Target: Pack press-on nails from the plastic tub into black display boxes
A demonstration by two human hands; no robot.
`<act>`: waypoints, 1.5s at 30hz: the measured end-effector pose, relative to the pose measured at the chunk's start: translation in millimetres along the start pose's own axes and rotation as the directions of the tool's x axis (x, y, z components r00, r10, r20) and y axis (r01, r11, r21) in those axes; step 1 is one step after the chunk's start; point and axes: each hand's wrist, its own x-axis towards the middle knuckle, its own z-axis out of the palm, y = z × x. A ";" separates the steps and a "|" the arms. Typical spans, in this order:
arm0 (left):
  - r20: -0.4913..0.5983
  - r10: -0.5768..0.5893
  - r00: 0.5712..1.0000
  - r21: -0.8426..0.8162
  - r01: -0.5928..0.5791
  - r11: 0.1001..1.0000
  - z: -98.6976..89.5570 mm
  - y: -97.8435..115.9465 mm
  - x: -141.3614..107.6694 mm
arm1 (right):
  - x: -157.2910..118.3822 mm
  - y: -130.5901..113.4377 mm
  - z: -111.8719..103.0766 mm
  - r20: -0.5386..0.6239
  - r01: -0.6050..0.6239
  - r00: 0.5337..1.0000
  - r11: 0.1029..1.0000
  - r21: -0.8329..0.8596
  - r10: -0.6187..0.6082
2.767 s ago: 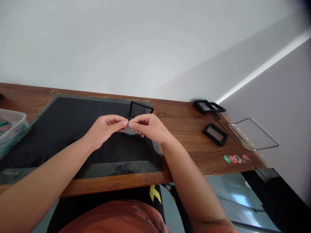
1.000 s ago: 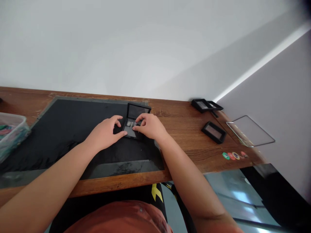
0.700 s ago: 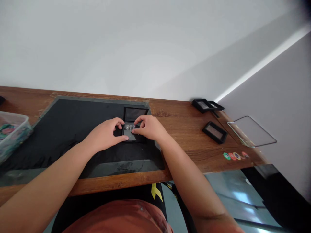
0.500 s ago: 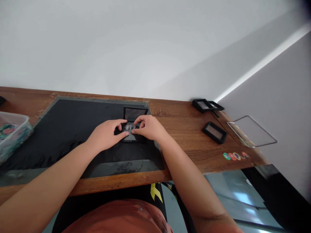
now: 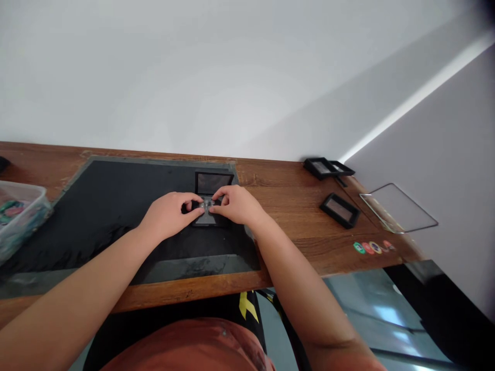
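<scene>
In the head view, the open case [image 5: 204, 219] lay on the mat [image 5: 116, 201], toward its right end, with my left hand [image 5: 168, 215] and right hand [image 5: 240, 206] over it, each thumb slightly apart from its fingertips beside the small clear bits [image 5: 208, 203]; I couldn't tell whether either hand gripped one. I judged the bits light, hard and slippery, best pinched by their sides, and the case light and stiff, best held by its rim.

No legible text from here. Round coloured stickers [image 5: 359, 248] on wooden table [image 5: 286, 201] bear marks, too small to read.
</scene>
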 end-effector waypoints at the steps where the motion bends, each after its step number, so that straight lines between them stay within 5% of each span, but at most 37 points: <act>1: -0.002 0.002 1.000 0.006 -0.002 1.000 0.2 0.3 -0.2 | 0.0 0.0 0.0 -0.002 0.002 1.000 1.000 -0.005 -0.002; 25: 0.004 0.000 1.000 -0.069 0.000 0.998 0.8 -8.4 1.8 | -3.1 -3.0 -0.6 -0.013 0.052 0.998 0.997 -0.058 -0.053; 31: -0.051 0.049 0.998 -0.028 -0.051 0.998 -11.6 -5.2 -7.3 | -6.5 -2.4 -1.1 -0.027 0.082 0.996 0.993 -0.088 -0.084; 35: -0.106 0.052 0.993 0.010 -0.051 0.999 -36.2 4.6 -17.8 | -4.3 1.5 -0.8 -0.067 0.090 0.993 0.990 -0.107 -0.097; 39: -0.195 -0.029 0.980 0.045 0.038 0.998 -89.8 3.0 -53.6 | -3.2 3.2 -1.7 -0.082 0.130 0.987 0.986 -0.105 -0.139; 42: -0.309 -0.176 0.935 0.136 0.226 0.965 -140.9 -26.3 -97.9 | -6.9 1.0 -4.2 -0.075 0.124 0.988 0.984 -0.126 -0.134; 45: -0.298 -0.366 0.882 0.226 0.438 0.870 -174.4 -76.2 -132.7 | -12.3 -3.6 -7.0 -0.082 0.103 0.990 0.985 -0.141 -0.115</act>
